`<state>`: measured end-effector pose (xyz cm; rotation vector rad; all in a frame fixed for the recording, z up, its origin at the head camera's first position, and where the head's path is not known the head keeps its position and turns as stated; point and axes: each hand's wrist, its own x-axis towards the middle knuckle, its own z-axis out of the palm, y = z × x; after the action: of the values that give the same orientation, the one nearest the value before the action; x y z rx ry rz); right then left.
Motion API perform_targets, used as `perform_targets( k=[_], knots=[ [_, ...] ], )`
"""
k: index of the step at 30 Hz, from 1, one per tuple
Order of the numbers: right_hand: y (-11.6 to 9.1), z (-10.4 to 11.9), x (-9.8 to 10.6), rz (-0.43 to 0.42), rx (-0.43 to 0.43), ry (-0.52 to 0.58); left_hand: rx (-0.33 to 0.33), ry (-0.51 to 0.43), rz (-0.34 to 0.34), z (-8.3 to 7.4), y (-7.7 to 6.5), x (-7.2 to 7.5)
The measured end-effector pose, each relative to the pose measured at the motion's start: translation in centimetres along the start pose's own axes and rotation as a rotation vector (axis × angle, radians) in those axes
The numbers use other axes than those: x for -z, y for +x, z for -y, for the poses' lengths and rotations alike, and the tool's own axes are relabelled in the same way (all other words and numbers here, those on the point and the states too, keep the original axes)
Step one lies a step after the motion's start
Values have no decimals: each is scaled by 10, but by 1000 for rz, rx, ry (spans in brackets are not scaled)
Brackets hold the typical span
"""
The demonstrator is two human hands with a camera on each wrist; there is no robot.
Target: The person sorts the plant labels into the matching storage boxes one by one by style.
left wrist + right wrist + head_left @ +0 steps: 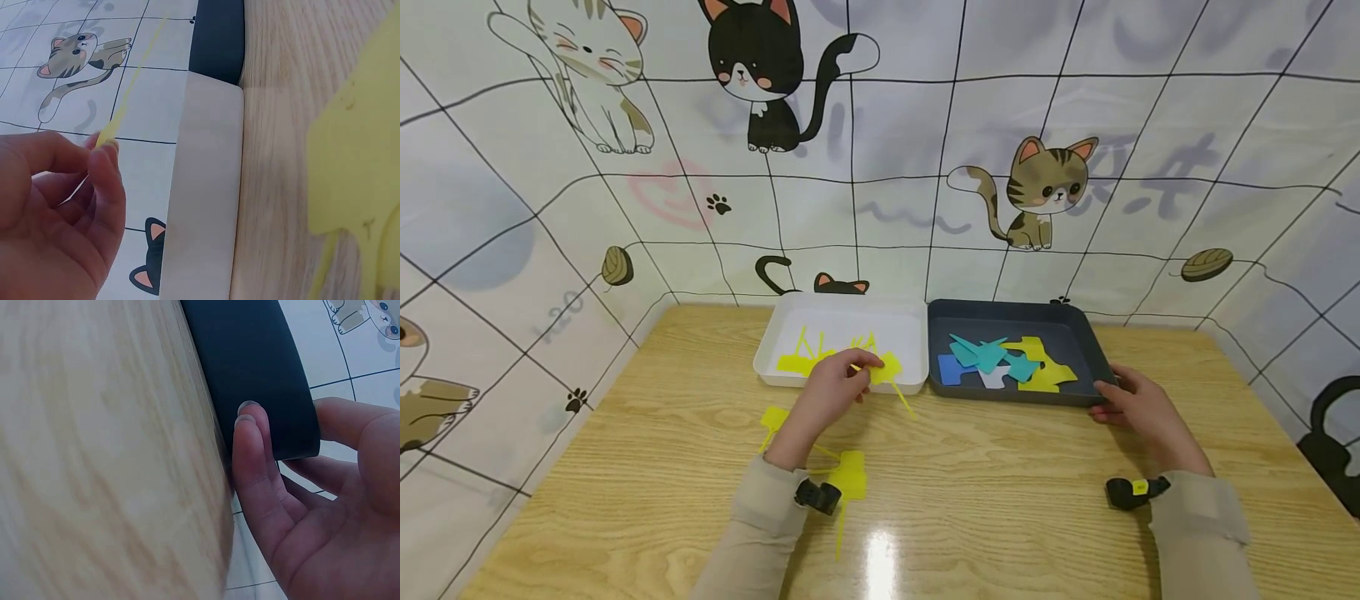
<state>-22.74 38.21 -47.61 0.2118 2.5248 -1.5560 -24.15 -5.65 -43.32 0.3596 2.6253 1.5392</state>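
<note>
My left hand is over the front of the white tray, pinching a flat yellow cable-tie tag between thumb and index finger. The tag's thin tail slants down past the tray's front rim. In the left wrist view the same tag shows edge-on at the fingertips, its tail pointing up. More yellow tags lie in the white tray. With my right hand I grip the front right corner of the dark grey tray, fingers against its outer wall.
The dark tray holds teal pieces, a blue piece, a pale piece and yellow pieces. Loose yellow tags lie on the wooden table by my left forearm. A cat-print curtain hangs behind the trays.
</note>
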Motion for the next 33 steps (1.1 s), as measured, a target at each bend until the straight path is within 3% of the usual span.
perform_targets(
  k=[6, 12, 20, 27, 33],
  knots=[
    [0, -1, 0, -5, 0, -2, 14, -11, -117, 5, 2, 4],
    [-1, -1, 1, -2, 9, -4, 39, -18, -153, 9, 4, 6],
    [0, 0, 1, -5, 6, 5, 103, 35, -75, 14, 5, 5],
    [1, 0, 0, -8, -8, -17, 148, 28, -10, 18, 5, 3],
    [0, -1, 0, 8, 4, 5, 159, 104, 27, 18, 4, 1]
  ],
)
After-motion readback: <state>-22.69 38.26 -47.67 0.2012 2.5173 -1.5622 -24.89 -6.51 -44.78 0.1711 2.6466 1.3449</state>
